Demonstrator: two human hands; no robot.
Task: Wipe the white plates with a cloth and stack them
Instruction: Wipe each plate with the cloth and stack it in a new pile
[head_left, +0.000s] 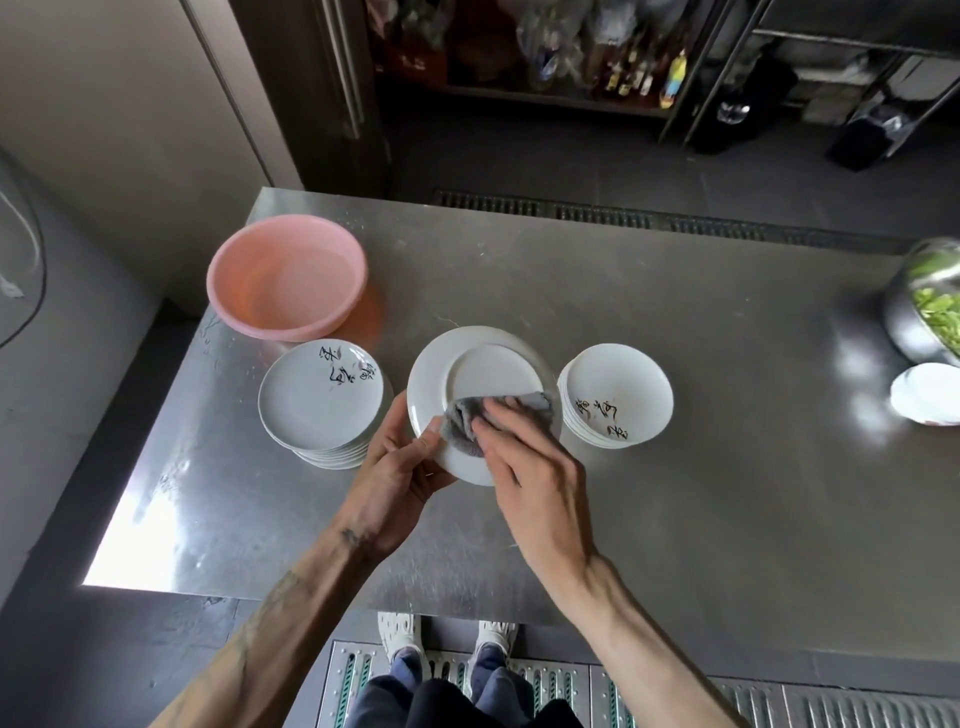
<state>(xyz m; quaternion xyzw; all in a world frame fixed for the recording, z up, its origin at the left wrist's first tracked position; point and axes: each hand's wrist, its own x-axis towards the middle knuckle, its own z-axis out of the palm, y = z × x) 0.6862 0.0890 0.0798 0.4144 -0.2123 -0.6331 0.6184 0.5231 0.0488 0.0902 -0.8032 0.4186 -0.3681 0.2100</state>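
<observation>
The left hand (400, 483) grips the lower-left rim of an upturned white plate (483, 374), thumb on top and fingers curled beneath, holding it tilted above the steel table (675, 519). The right hand (530, 467) presses a grey cloth (462, 421) onto its underside with flat, extended fingers. The plate sits between two plate stacks, the left stack (311, 405) and the right stack (618, 389), close on both sides. A pink basin (234, 306) stands behind the left stack. Bare tabletop lies toward the near edge.

Two plate stacks (311, 405) (618, 384), perhaps three; one cloth (461, 423)
</observation>
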